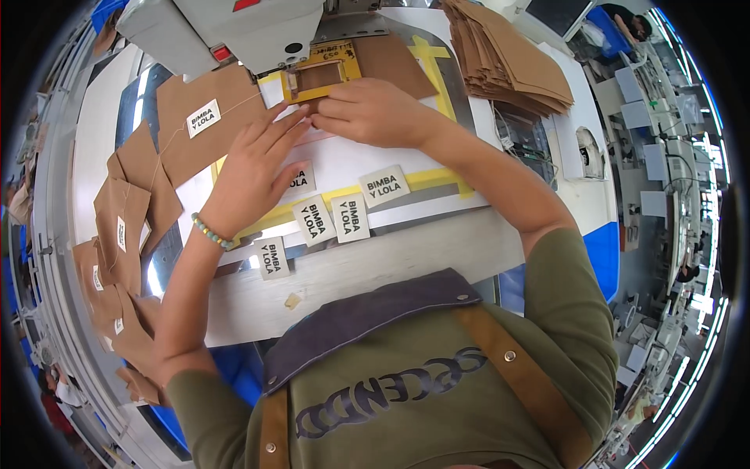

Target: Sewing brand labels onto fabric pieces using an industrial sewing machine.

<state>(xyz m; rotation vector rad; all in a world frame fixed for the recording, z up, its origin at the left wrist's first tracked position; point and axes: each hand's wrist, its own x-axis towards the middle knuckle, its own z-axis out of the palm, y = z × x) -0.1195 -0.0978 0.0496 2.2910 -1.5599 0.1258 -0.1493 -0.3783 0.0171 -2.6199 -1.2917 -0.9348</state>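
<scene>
My left hand (254,168) lies flat, fingers stretched toward the yellow frame clamp (322,72) under the sewing machine head (234,27). My right hand (371,113) is curled just below the clamp, fingertips pinching at a small white label's edge. A brown fabric piece (391,59) lies under the clamp. Several white printed labels (350,216) lie loose on the table below my hands. Whether either hand grips the label is hidden by the fingers.
A chain of stitched brown pieces (125,211) with labels trails off the table's left side. A stack of brown pieces (508,55) sits at the upper right. Yellow tape (437,180) marks the white table (367,266). Other workstations stand at the far right.
</scene>
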